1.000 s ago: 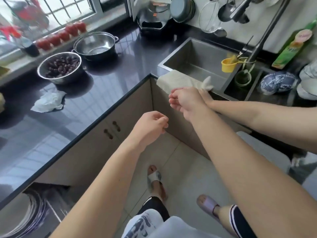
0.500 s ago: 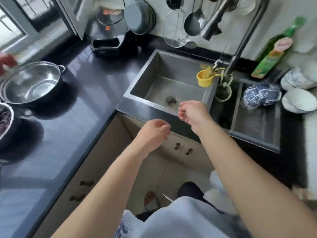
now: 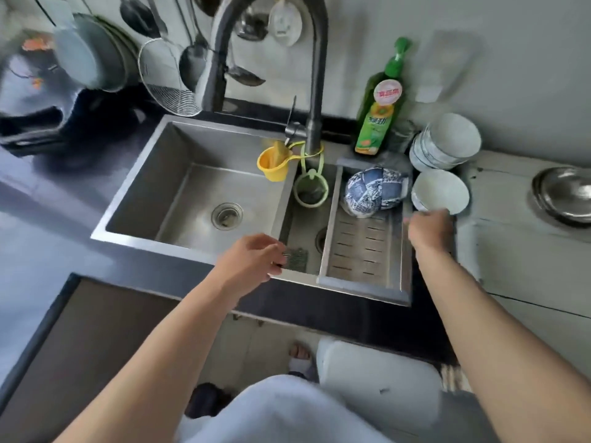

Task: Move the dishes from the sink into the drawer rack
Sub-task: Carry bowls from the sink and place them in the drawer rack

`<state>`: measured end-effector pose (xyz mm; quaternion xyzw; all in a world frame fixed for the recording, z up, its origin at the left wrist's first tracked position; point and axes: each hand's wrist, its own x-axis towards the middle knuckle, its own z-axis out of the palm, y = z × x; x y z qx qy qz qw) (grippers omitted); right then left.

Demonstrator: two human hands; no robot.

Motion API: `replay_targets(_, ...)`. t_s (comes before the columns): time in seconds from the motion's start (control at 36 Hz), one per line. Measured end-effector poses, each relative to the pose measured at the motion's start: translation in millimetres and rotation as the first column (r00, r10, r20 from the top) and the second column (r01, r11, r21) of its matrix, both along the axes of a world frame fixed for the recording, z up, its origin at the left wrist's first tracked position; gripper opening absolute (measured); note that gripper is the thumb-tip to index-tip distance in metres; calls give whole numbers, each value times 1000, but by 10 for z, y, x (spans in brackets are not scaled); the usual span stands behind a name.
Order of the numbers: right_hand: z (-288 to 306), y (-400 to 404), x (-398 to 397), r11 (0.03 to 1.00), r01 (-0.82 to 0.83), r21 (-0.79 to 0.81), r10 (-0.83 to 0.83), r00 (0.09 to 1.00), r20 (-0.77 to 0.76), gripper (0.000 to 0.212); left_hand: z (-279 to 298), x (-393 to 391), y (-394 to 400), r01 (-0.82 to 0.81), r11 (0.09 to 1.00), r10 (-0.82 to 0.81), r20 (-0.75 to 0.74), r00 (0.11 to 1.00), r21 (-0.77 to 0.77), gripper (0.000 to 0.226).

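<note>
Blue patterned bowls (image 3: 372, 191) lie upside down at the far end of a steel drain tray (image 3: 361, 251) set in the right basin of the sink (image 3: 179, 174). A white bowl (image 3: 439, 190) stands on the counter just right of the tray, with a stack of white bowls (image 3: 444, 142) behind it. My right hand (image 3: 430, 231) is at the white bowl's near rim, knuckles up; blur hides whether the fingers hold the rim. Over the sink's front edge, my left hand (image 3: 252, 260) hovers loosely curled and holds nothing. The drawer rack is out of view.
A tall dark faucet (image 3: 315, 91) rises behind the sink, with a yellow cup (image 3: 275, 163) and a green ring holder (image 3: 311, 191) hanging from it. A green soap bottle (image 3: 379, 110) stands behind the tray. A steel lid (image 3: 566, 193) lies at far right. A scourer (image 3: 295, 259) rests by the left hand.
The view has swung right, onto the sink. My right hand has moved right, from above the sink's front edge to the white bowl. My left hand stays near the sink's front.
</note>
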<state>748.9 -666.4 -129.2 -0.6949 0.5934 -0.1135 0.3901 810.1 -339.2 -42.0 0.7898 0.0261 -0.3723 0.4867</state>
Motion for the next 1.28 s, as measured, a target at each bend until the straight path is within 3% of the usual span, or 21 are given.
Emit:
replay_targets(0.03,18,-121,29,993,102,56,-105,993,59,22,-12,-4,-102,7,1000,-7,-8,1000,1,15)
replay_targets(0.08,-4,-296,65,909,224,351,-291,945,151,20,-33,-18,-235,25,1000,-25,-15,1000,18,15)
replay_targets(0.14,-64,-488,95,776,239,584,-402,900,165,21,-61,-12,-352,32,999,-31,-27,999,43,14)
replay_targets(0.19,-134,-610,124,705,204,680,-430,885,180,26,-82,7,-390,32,998,-29,-38,999,59,14)
replay_targets(0.28,-270,-757,177,678,189,710,-465,859,215,33,-101,31,-458,33,996,-30,-33,999,85,15)
replay_targets(0.42,-316,-778,119,757,196,624,-413,883,224,47,-127,-2,-475,33,994,-27,-57,998,101,16)
replay_targets(0.53,-173,-561,-148,776,167,609,-398,878,266,38,-156,-43,-489,35,996,-25,-107,994,88,18)
replay_targets(0.61,-49,-156,-431,818,88,568,-304,905,297,23,-204,-118,-528,-7,1000,10,-200,980,13,19)
replay_targets(0.69,17,366,-657,808,-77,584,-88,965,248,23,-270,-236,-608,-100,984,45,-337,940,-148,27)
replay_targets(0.81,195,982,-720,674,-287,681,175,957,230,20,-429,-358,-696,-226,921,48,-482,875,-318,59)
replay_targets(0.94,322,1340,-617,554,-456,697,411,877,247,27,-530,-373,-611,-498,826,320,-506,801,-266,35)
replay_targets(1.06,383,1170,-510,336,-573,747,528,772,354,38,-616,-338,-392,-653,714,454,-542,707,-253,42)
replay_targets(1.08,384,1041,-447,362,-588,724,545,763,347,40,-635,-326,-345,-675,692,468,-552,690,-257,44)
replay_targets(1.14,358,683,-247,543,-570,616,490,811,319,32,-663,-305,-269,-706,662,504,-548,668,-251,46)
replay_targets(1.19,306,195,28,750,-396,530,255,912,322,21,-690,-288,-216,-720,649,529,-535,659,-244,47)
replay_targets(1.28,318,-580,428,872,-21,489,-175,919,352,16,-703,-299,-195,-733,633,540,-538,648,-247,47)
